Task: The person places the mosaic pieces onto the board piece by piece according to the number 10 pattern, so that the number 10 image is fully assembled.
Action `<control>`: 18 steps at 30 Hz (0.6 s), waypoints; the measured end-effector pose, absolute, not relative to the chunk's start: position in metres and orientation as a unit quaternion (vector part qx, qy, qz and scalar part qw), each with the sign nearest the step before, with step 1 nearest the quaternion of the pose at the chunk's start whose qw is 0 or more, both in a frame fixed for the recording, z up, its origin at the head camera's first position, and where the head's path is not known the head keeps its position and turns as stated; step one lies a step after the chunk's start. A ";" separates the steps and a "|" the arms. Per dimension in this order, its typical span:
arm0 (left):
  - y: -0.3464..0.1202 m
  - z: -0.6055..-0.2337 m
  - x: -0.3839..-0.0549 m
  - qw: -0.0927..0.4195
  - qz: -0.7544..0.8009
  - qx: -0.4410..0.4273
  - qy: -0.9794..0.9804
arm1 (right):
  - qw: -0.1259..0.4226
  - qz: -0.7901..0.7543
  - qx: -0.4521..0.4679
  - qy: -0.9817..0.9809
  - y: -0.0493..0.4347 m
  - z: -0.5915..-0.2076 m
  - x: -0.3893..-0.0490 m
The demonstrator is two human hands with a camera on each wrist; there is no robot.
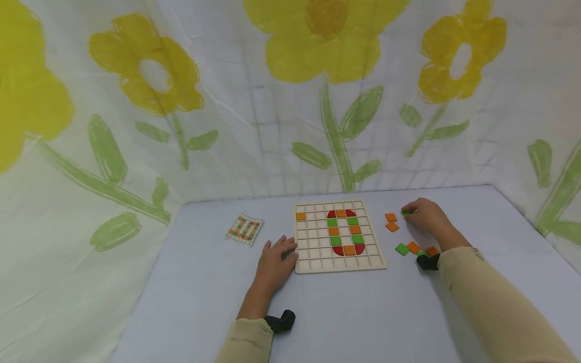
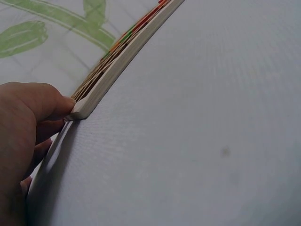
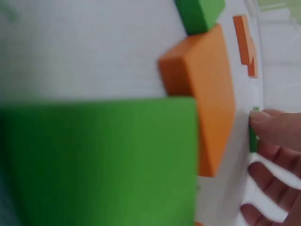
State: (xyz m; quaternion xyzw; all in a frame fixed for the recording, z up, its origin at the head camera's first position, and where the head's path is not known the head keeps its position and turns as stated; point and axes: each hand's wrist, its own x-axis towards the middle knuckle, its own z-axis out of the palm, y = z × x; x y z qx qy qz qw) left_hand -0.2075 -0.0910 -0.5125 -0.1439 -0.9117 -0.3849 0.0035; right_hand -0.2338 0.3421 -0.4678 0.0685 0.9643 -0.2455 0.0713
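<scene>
The pale wooden grid board (image 1: 312,255) lies flat on the table. Red, green and orange tiles form an upright ring on it, and one orange tile (image 1: 301,216) sits in its upper left. My left hand (image 1: 275,264) rests against the board's left edge with relaxed fingers; in the left wrist view its thumb (image 2: 56,106) touches the board's corner. Between thumb and fingertips, my right hand (image 1: 426,218) pinches a green square tile (image 3: 253,134) at the table surface, right of the board. Loose green and orange tiles (image 1: 402,249) lie near that hand.
A small pattern card (image 1: 245,229) with coloured squares lies left of the board. Two orange tiles (image 1: 391,217) lie between the board and my right hand. A flower-printed white sheet (image 1: 227,166) rises behind the table. Black wrist mounts (image 1: 280,321) stick out from both wrists.
</scene>
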 end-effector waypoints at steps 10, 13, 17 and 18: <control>-0.088 -0.513 -0.208 0.008 -0.380 -0.147 -0.913 | 0.077 -0.249 0.080 0.962 0.344 -0.469 -0.232; -0.089 -0.513 -0.208 0.013 -0.377 -0.156 -0.913 | 0.070 -0.238 0.066 0.967 0.346 -0.471 -0.234; -0.091 -0.513 -0.207 0.016 -0.378 -0.161 -0.912 | 0.053 -0.244 0.040 0.967 0.332 -0.468 -0.242; -0.091 -0.513 -0.207 0.015 -0.380 -0.160 -0.911 | 0.049 -0.251 0.032 0.966 0.324 -0.466 -0.245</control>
